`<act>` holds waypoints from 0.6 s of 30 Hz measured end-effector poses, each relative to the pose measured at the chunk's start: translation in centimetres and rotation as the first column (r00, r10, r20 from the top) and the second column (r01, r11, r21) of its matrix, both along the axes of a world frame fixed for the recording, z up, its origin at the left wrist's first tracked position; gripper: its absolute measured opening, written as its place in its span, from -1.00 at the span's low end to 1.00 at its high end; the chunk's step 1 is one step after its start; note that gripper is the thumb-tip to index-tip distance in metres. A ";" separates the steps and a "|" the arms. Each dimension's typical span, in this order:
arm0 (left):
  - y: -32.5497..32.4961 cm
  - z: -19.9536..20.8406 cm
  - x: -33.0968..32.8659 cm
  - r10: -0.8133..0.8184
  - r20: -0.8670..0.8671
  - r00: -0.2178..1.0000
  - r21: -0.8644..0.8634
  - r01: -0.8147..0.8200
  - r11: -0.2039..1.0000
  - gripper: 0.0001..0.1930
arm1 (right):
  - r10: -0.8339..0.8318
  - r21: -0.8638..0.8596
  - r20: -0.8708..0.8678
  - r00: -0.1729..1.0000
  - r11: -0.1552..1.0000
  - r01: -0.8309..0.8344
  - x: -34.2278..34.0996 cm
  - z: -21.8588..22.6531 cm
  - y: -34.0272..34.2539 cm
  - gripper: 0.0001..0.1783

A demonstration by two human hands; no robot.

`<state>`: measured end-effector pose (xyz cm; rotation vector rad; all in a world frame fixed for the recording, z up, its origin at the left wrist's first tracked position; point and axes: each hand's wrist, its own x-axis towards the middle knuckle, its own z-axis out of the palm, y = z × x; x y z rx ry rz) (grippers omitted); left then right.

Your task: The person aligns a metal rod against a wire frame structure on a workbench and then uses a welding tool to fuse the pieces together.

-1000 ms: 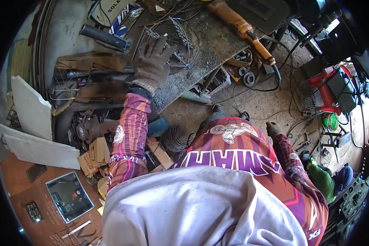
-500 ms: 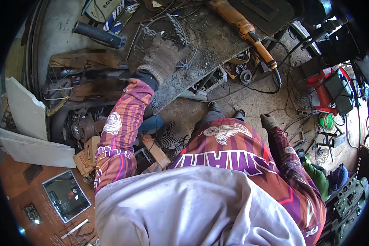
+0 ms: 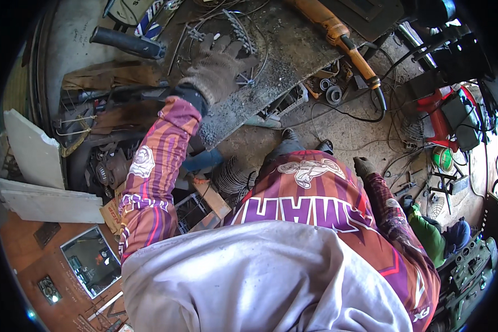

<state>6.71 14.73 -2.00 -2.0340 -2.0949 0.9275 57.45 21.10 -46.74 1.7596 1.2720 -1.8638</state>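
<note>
My left hand (image 3: 218, 69), in a grey-brown knit glove, reaches over the workbench (image 3: 299, 63). Its fingers are spread across a round wire frame (image 3: 264, 53) with twisted or coiled metal rods (image 3: 238, 32) on it. A small white piece lies by the fingertips; I cannot make out what it is. The palm hides part of the frame. Low at my right side hangs my right hand (image 3: 364, 166), gloved too, away from the bench. Its fingers are curled in, and no object shows in them.
An orange angle grinder (image 3: 337, 36) lies along the bench's right, its cord hanging over the edge. Left of the frame rests a dark tube (image 3: 128, 43). White boards (image 3: 33, 149) lean at left. A person in green (image 3: 428, 235) crouches at right near a red machine (image 3: 434, 119).
My left hand has shifted slightly forward over the wire frame, and its fingers show more clearly spread. The view has tilted a little. My right hand has barely moved.
</note>
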 end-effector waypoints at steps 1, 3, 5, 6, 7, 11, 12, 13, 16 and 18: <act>0.3 0.3 -0.1 0.004 -0.003 1.000 -0.005 -0.004 1.000 -0.33 | -0.010 -0.007 -0.009 1.000 1.000 0.010 0.1 -0.3 -0.1 -0.51; 0.6 0.7 -1.0 0.056 0.137 0.989 -0.004 -0.056 0.998 -0.35 | 0.021 0.035 0.014 1.000 0.999 -0.021 -0.8 1.2 0.2 -0.53; 1.5 1.8 -2.7 0.076 0.176 0.982 -0.079 -0.063 0.995 -0.44 | 0.007 0.047 0.040 0.999 0.999 -0.009 -1.5 2.1 0.6 -0.54; 1.2 2.2 -3.8 0.029 0.279 0.960 0.072 -0.051 0.996 -0.45 | 0.014 0.050 0.039 0.999 0.999 -0.015 -1.8 2.4 0.8 -0.54; 0.9 2.6 -4.6 -0.034 0.370 0.929 0.223 -0.053 0.973 -0.47 | 0.031 0.055 0.026 0.999 0.998 -0.033 -2.1 2.6 1.0 -0.53; 0.5 3.6 -4.0 -0.078 0.244 0.967 0.282 0.006 0.959 -0.45 | 0.225 0.227 0.076 0.971 0.945 -0.237 -2.9 3.9 2.4 -0.50; 0.3 3.4 -3.6 -0.077 0.245 0.966 0.284 0.004 0.959 -0.45 | 0.373 0.353 0.163 0.913 0.842 -0.407 -3.5 4.9 2.4 -0.48; 0.0 3.0 -3.3 -0.083 0.195 0.977 0.277 0.026 0.961 -0.42 | 0.372 0.355 0.166 0.913 0.841 -0.408 -4.2 5.9 2.6 -0.48; -0.3 1.0 -2.9 -0.086 0.115 0.990 0.236 0.057 0.970 -0.33 | 0.588 0.398 0.078 0.805 0.722 -0.566 -10.0 17.0 3.2 -0.47; 0.8 0.8 -1.9 -0.109 0.078 0.991 0.198 0.092 0.976 -0.27 | 0.606 0.475 -0.074 0.792 0.720 -0.507 -12.9 22.5 3.2 -0.52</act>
